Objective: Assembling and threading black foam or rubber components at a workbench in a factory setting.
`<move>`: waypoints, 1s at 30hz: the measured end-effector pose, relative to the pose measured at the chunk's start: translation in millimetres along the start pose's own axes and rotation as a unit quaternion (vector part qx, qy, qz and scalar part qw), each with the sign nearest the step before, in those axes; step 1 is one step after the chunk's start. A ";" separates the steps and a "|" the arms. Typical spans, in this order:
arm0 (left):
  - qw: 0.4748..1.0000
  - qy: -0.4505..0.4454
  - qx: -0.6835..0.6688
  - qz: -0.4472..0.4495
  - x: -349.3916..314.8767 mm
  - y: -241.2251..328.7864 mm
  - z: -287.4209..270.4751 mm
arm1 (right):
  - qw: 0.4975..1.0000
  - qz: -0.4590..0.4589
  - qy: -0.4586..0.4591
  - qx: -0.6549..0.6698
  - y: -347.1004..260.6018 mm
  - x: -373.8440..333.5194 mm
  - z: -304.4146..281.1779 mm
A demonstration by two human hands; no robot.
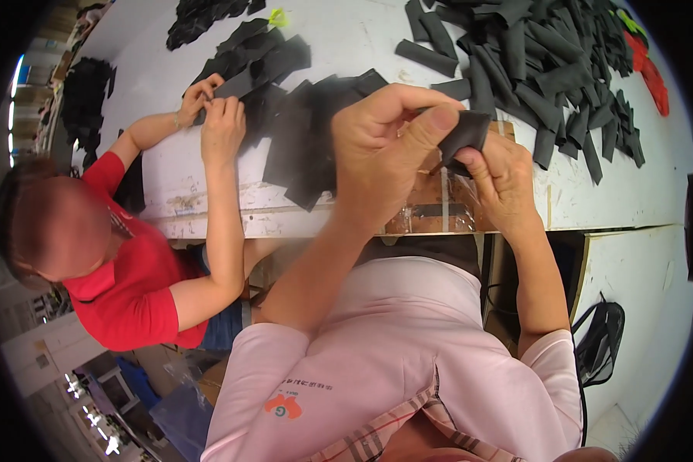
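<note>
Black fabric piece: pinched between both hands, above the white table. Left hand grips its left edge by thumb; right hand clasps it from below.

Both our forearms come up from the lower edge & meet just above the table edge. Our left hand is curled, thumb stretched flat toward the right, fingers bent in. Our right hand sits just beside it, fingertips pinched up near the left thumb, wrist bent.
</note>
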State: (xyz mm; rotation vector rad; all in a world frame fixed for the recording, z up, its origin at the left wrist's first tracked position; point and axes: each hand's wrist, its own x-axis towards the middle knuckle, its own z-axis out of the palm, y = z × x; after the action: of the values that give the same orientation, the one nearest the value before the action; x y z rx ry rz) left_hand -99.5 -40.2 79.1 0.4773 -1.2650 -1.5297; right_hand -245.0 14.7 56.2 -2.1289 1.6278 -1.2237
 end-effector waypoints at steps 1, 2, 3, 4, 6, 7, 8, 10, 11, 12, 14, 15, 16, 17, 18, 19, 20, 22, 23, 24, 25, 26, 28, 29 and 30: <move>1.000 0.006 0.003 0.003 -1.2 -1.3 1.0 | 0.999 0.025 -0.009 0.023 -2.8 1.7 -1.0; 0.999 0.026 0.018 0.012 -1.6 -4.8 0.3 | 0.998 0.049 -0.017 0.045 -4.7 4.9 -1.6; 0.998 0.047 0.032 0.020 -3.6 -8.0 -1.9 | 0.996 0.047 -0.039 0.059 -8.3 9.7 -6.7; 0.998 0.051 0.036 0.021 -5.2 -13.4 -8.2 | 0.996 0.031 -0.073 0.037 -9.4 16.5 -15.1; 0.980 0.140 0.142 -0.010 -9.0 -30.6 -25.5 | 0.997 -0.032 -0.066 0.025 -9.8 29.9 -39.3; 0.956 0.163 0.243 -0.007 -7.9 -36.5 -36.3 | 0.981 0.030 0.071 0.176 1.3 31.8 -39.1; 0.929 0.180 0.323 0.022 -3.4 -50.1 -52.5 | 0.940 0.133 0.045 0.311 -6.3 52.5 -55.6; 0.899 0.177 0.402 0.002 13.0 -64.9 -73.9 | 0.919 0.170 0.095 0.343 35.0 72.2 -67.5; 0.896 0.181 0.405 0.004 19.9 -71.2 -87.8 | 0.921 0.209 0.156 0.288 34.0 68.7 -56.9; 0.859 0.159 0.487 0.020 26.6 -74.7 -97.6 | 0.917 0.245 0.214 0.230 31.7 61.2 -46.6; 0.814 0.139 0.563 0.032 35.7 -83.3 -108.3 | 0.911 0.258 0.132 0.295 45.0 28.5 -36.2; 0.768 0.109 0.631 -0.010 39.1 -86.1 -108.6 | 0.904 0.287 0.095 0.302 39.9 13.4 -32.4; 0.718 0.075 0.690 -0.050 45.4 -89.3 -107.3 | 0.897 0.325 0.082 0.287 33.9 -1.0 -30.0; 0.710 0.015 0.699 -0.083 49.6 -91.5 -110.1 | 0.902 0.327 0.039 0.279 40.3 -20.6 -29.4; 0.699 -0.002 0.714 -0.037 49.0 -99.0 -115.3 | 0.890 0.354 0.017 0.288 29.4 -28.3 -26.1; 0.699 -0.014 0.715 -0.015 51.2 -104.6 -118.6 | 0.879 0.377 -0.001 0.291 26.5 -38.9 -24.3; 0.693 -0.023 0.721 0.004 50.8 -106.9 -126.7 | 0.877 0.380 -0.029 0.292 21.8 -45.5 -17.5; 0.679 -0.034 0.731 0.061 53.2 -113.4 -128.5 | 0.868 0.396 -0.081 0.289 12.7 -53.3 -11.6; 0.683 -0.032 0.723 0.095 54.1 -111.7 -127.8 | 0.862 0.406 -0.102 0.286 5.4 -51.8 -7.6; 0.686 -0.029 0.716 0.129 53.5 -108.8 -128.2 | 0.856 0.415 -0.123 0.284 -3.3 -48.9 -2.1; 0.681 -0.024 0.720 0.129 51.9 -105.3 -128.6 | 0.858 0.392 -0.133 0.303 -6.0 -49.9 7.1; 0.738 0.057 0.662 0.121 49.8 -96.8 -123.3 | 0.864 0.372 -0.147 0.308 -10.2 -49.8 15.9; 0.784 0.137 0.595 0.112 40.9 -80.2 -114.6 | 0.880 0.330 -0.171 0.296 -19.7 -46.5 31.3; 0.885 0.209 0.416 0.031 32.0 -66.9 -111.6 | 0.878 0.319 -0.187 0.303 -26.5 -41.5 37.7; 0.941 0.263 0.207 -0.053 24.3 -60.1 -104.5 | 0.879 0.320 -0.186 0.301 -28.9 -38.1 43.1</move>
State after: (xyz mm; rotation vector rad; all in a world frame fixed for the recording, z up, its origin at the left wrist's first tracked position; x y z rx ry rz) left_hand -51.8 -116.6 -4.6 1.1618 -1.1363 -1.1021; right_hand -196.3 45.2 27.3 -1.2001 1.3595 -0.8667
